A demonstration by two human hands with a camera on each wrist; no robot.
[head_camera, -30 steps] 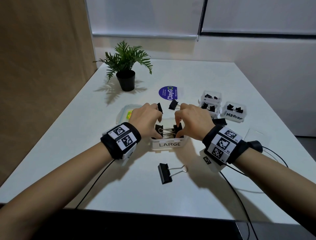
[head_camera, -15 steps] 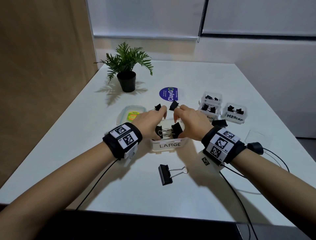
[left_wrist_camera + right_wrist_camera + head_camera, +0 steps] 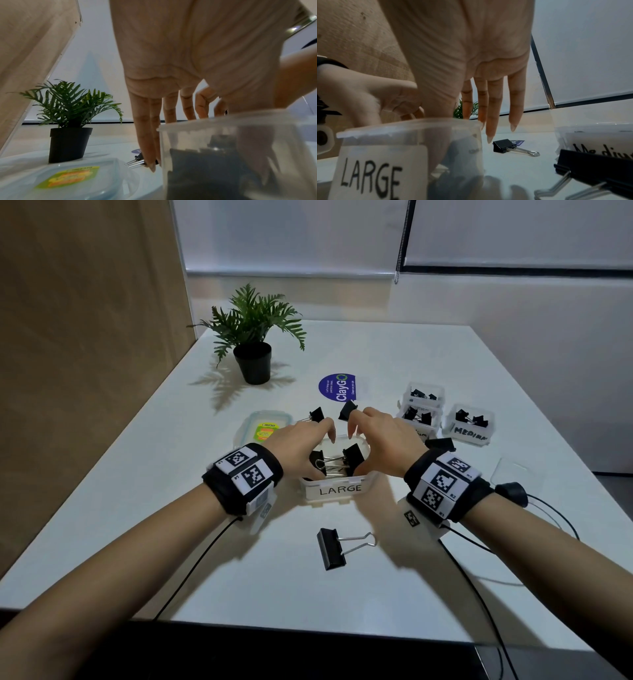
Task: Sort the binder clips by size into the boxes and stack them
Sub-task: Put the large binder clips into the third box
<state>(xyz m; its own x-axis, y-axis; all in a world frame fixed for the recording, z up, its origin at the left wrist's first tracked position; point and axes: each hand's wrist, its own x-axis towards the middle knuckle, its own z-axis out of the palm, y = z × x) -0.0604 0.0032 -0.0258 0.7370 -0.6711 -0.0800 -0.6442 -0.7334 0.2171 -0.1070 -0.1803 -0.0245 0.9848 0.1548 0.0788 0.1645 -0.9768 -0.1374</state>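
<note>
- Around the LARGE box (image 3: pixel 337 484) at the middle of the white surface (image 3: pixel 394 354), both hands hover with fingers straight and loosely spread, holding nothing: the left hand (image 3: pixel 298 445) over its left rim, the right hand (image 3: pixel 383 440) over its right rim.
- Inside that box lie large binder clips (image 3: pixel 352 457).
- Just behind the box two small clips (image 3: pixel 317 414) sit on the surface; a large clip (image 3: pixel 330 547) lies in front of it.
- Right of the box stand three clear boxes with clips, one marked MEDIUM (image 3: pixel 469 426); another large clip (image 3: pixel 594 171) lies between them and the box.
- Left of the box rests a clear lid (image 3: pixel 263 428) with a green label.
- Behind the box are a blue round sticker (image 3: pixel 337 387) and a potted fern (image 3: pixel 255 337).
- A wood panel (image 3: pixel 85 337) bounds the surface on the left; white blinds (image 3: pixel 291 234) hang behind.
</note>
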